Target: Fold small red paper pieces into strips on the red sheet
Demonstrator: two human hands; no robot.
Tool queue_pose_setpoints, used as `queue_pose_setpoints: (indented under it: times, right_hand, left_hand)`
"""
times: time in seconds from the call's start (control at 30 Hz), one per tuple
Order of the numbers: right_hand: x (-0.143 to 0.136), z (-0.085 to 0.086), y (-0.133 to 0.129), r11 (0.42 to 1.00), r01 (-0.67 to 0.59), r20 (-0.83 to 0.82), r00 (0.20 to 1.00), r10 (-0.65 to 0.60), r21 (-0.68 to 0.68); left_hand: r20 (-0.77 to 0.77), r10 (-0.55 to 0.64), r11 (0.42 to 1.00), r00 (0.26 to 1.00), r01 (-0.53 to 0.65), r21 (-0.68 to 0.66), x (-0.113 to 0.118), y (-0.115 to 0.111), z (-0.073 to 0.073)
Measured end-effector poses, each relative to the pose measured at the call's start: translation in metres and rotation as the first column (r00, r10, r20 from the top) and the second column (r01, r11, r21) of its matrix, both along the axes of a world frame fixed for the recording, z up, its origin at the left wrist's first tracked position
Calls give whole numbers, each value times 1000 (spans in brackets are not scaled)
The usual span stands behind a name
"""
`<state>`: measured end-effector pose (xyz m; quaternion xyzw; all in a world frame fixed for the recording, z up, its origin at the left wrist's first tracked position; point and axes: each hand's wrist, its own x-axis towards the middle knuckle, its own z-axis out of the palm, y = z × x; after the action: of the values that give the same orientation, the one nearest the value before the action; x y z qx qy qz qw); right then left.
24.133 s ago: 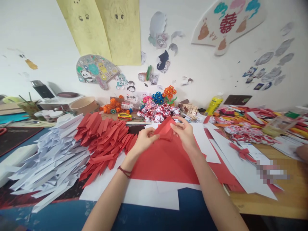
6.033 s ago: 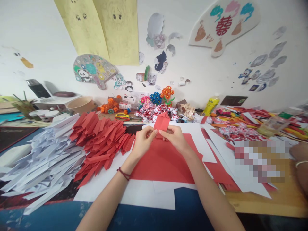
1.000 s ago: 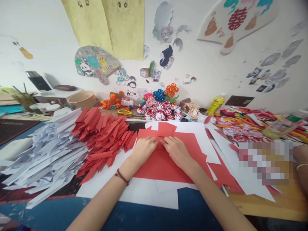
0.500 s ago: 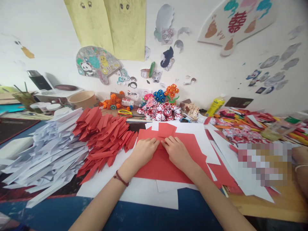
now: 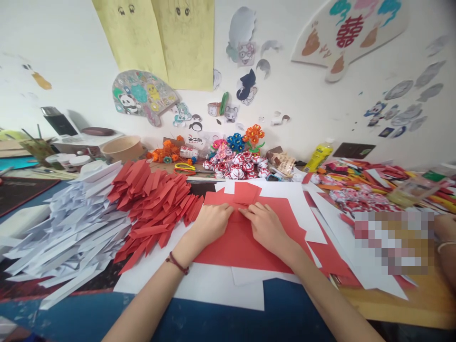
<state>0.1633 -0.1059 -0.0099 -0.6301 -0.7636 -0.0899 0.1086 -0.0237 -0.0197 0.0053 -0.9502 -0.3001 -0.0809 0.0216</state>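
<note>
A small red paper piece (image 5: 246, 192) lies on top of a large red sheet (image 5: 242, 247), its lower edge folded up between my hands. My left hand (image 5: 214, 222) has its fingers pressed together on the left side of the piece. On the right side, my right hand (image 5: 265, 223) pinches the folded edge with its index finger pointing left. White sheets (image 5: 221, 285) lie under the red one. Left of my hands are a heap of folded red strips (image 5: 153, 199) and a heap of folded white strips (image 5: 78, 228).
Red-and-white paper flowers (image 5: 242, 166), yellow scissors (image 5: 185, 167) and a wooden bowl (image 5: 121, 148) stand along the wall. A yellow bottle (image 5: 318, 156) and coloured strips (image 5: 370, 175) are at the right. Another person's arm (image 5: 447, 251) shows at the right edge.
My right hand has shifted slightly right and its index finger is more extended. My left hand has moved slightly left. The view has shifted a little.
</note>
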Motion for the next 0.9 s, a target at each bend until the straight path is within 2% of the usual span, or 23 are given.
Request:
queue_pose_setpoints:
  times: [0.17, 0.3, 0.53, 0.63, 0.9]
  right_hand:
    - [10, 1, -9, 999, -36, -311, 949, 45, 33]
    - [13, 1, -10, 998, -43, -428, 902, 57, 43]
    - [15, 2, -7, 998, -52, -423, 904, 58, 26]
    - [17, 1, -7, 997, -70, -404, 911, 80, 41]
    - [14, -3, -3, 994, -49, -294, 953, 77, 102]
  left_hand:
    - [61, -1, 997, 998, 6, -81, -14, 3, 2]
    - [72, -24, 997, 997, 29, -73, -16, 5, 1]
    - [7, -30, 999, 1000, 30, -23, -12, 3, 4]
    - [23, -41, 999, 999, 41, -16, -12, 3, 4]
    - [109, 22, 997, 994, -14, -72, -10, 3, -2]
